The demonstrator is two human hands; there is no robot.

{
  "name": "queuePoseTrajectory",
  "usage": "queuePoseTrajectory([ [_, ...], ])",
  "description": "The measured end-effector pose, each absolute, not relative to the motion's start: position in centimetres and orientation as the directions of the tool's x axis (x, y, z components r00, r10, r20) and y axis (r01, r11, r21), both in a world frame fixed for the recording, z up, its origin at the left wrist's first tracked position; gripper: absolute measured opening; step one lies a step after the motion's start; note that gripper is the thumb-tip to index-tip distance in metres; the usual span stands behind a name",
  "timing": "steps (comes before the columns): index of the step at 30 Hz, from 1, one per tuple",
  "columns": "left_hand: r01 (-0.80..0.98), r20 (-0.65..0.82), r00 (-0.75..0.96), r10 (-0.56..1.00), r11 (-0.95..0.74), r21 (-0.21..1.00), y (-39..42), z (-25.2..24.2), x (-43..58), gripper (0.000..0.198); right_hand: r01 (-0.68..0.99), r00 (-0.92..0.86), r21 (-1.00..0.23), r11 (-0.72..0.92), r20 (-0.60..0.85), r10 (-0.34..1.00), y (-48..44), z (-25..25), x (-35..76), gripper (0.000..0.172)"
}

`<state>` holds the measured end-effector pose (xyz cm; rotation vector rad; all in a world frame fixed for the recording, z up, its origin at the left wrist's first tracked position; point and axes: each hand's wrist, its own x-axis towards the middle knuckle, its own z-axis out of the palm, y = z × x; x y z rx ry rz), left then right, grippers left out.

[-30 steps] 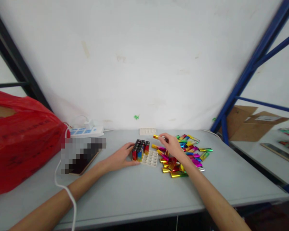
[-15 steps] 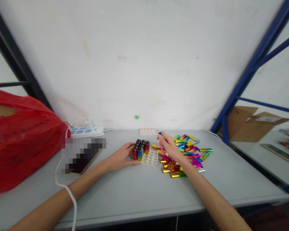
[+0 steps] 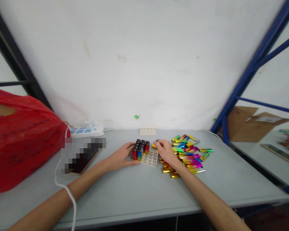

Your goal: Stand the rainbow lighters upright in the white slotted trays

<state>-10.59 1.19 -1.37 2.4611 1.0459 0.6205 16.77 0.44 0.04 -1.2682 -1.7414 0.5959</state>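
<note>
A white tray with round holes (image 3: 151,158) lies on the grey table (image 3: 139,192). Several shiny coloured batteries (image 3: 141,148) stand upright in its left part. My left hand (image 3: 121,157) rests against the tray's left side, fingers curled round it. My right hand (image 3: 165,150) hovers over the tray's right end, pinching one battery upright, its dark tip showing above the fingers. A loose heap of gold, pink and green batteries (image 3: 186,154) lies just right of the tray, partly under my right wrist.
A second white tray (image 3: 147,131) sits by the wall. A power strip (image 3: 86,131) with a white cable, a phone (image 3: 83,162) and a big red plastic bag (image 3: 21,138) lie on the left. Blue shelf posts (image 3: 245,73) rise on the right.
My right hand lifted a battery from the heap, turned it upright and carried it left to the tray. My left hand stayed on the tray.
</note>
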Motion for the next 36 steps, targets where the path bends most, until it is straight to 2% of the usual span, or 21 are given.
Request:
queuePoseTrajectory([
  [3,0.586,0.216,0.624,0.751,-0.633,0.505,1.2,-1.4,-10.6,0.077,0.514,-0.122,-0.748,0.421,0.422,0.898,0.2,0.6,17.0,0.048],
  [7,0.595,0.198,0.636,0.746,-0.637,0.490,1.3,-1.5,-10.7,0.077,0.527,-0.269,-0.675,0.516,0.444,0.855,-0.5,1.7,17.6,0.042],
  [12,0.593,0.204,0.636,0.744,-0.640,0.488,1.2,-1.3,-10.6,0.076,0.643,-0.453,-0.413,0.645,0.475,0.755,-1.1,2.3,17.9,0.049],
  [16,0.589,0.214,0.634,0.743,-0.644,0.489,1.2,-1.4,-10.6,0.074,0.679,-0.462,-0.420,0.602,0.393,0.795,-1.1,2.1,17.6,0.054],
  [20,0.588,0.220,0.635,0.740,-0.648,0.484,1.3,-1.6,-10.7,0.076,0.676,-0.471,-0.445,0.588,0.353,0.809,-1.0,1.5,17.1,0.048],
  [23,0.589,0.226,0.634,0.740,-0.650,0.480,1.4,-1.7,-10.6,0.076,0.763,-0.485,-0.302,0.571,0.316,0.816,-1.1,1.2,16.6,0.042],
  [27,0.586,0.241,0.634,0.735,-0.659,0.472,1.5,-1.8,-10.7,0.076,0.858,-0.463,-0.092,0.505,0.283,0.840,-1.2,1.6,15.9,0.044],
  [32,0.575,0.234,0.632,0.739,-0.649,0.498,1.4,-1.7,-10.8,0.074,0.849,-0.502,-0.063,0.525,0.217,0.837,-1.4,2.1,15.7,0.041],
  [36,0.591,0.205,0.633,0.747,-0.637,0.495,1.3,-1.5,-10.7,0.073,0.845,-0.509,-0.049,0.533,0.234,0.828,-1.4,1.8,15.4,0.041],
])
